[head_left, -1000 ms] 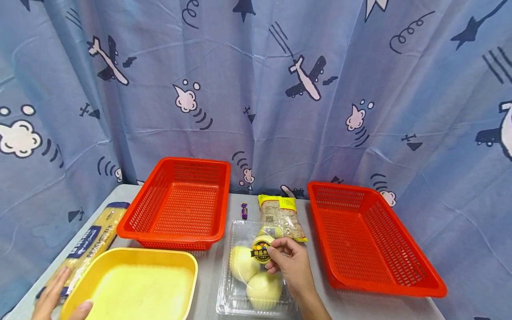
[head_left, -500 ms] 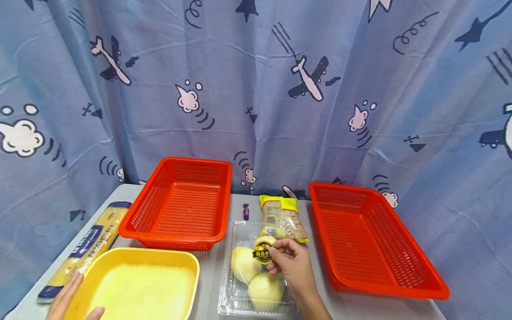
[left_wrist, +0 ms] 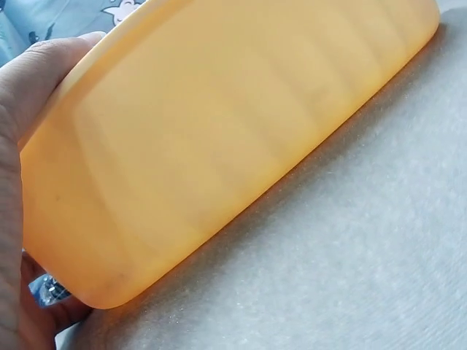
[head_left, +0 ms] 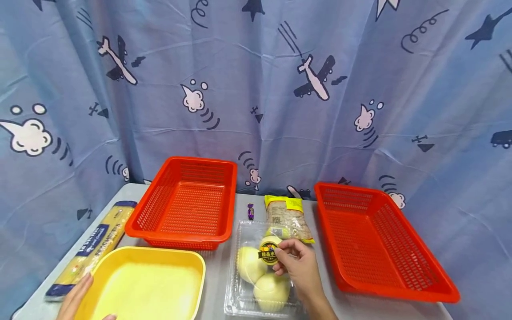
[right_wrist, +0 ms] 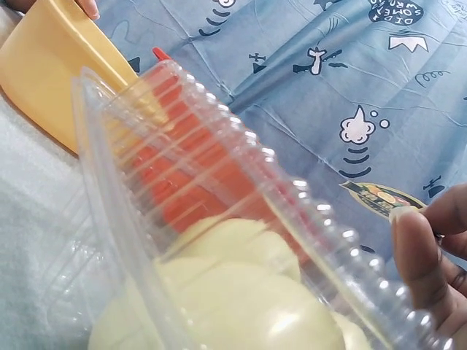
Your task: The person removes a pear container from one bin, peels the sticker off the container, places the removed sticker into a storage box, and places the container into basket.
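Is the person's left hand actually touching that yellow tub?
Touching. The left wrist view shows the left hand wrapped against the yellow tub's corner, no gap between them.

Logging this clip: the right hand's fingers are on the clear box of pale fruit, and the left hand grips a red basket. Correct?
Not quite. The left hand grips the yellow tub, not a red basket; the head view shows this. The right hand is on the clear box.

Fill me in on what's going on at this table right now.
A person's right hand pinches the lid of a clear clamshell box of pale round fruit, at its sticker. Their left hand holds the near left corner of a yellow tub. Two red baskets sit empty behind, with a spaghetti pack, a snack bag and a small candy lying on the table.
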The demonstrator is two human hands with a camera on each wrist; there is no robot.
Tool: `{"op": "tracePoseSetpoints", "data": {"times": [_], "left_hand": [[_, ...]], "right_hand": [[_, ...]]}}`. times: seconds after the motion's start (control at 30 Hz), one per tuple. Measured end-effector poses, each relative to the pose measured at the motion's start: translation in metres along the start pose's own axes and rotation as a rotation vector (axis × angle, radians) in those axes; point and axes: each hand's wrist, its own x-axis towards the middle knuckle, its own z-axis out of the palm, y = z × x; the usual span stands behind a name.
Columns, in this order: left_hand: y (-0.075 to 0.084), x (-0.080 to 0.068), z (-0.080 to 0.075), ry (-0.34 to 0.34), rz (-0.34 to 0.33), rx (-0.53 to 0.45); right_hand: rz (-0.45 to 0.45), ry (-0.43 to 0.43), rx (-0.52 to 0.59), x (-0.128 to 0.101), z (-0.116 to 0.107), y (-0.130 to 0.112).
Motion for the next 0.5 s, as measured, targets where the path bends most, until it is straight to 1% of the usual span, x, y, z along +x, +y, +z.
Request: {"op": "tracePoseSetpoints", "data": {"times": [0.13,0.3,0.43,0.5], "left_hand": [[-0.0005,-0.0017,0.0008,0.005,-0.019,0.022],[0.0035,-0.0033,0.0002,0.005,-0.069,0.043],[0.0055,-0.0020,-0.0010,0.000,-0.064,0.030],[0.0045,-0.0029,-0.0015,-0.008,-0.071,0.033]], "right_hand": [[0.008,0.002,0.000,-0.0007,0.0000,-0.0002],[0.035,-0.003,0.017,0.0008,-0.0014,-0.0034],[0.049,0.007,0.036,0.0003,-0.0033,-0.0068],[0.058,0.012,0.042,-0.0011,-0.0037,-0.0082]]}}
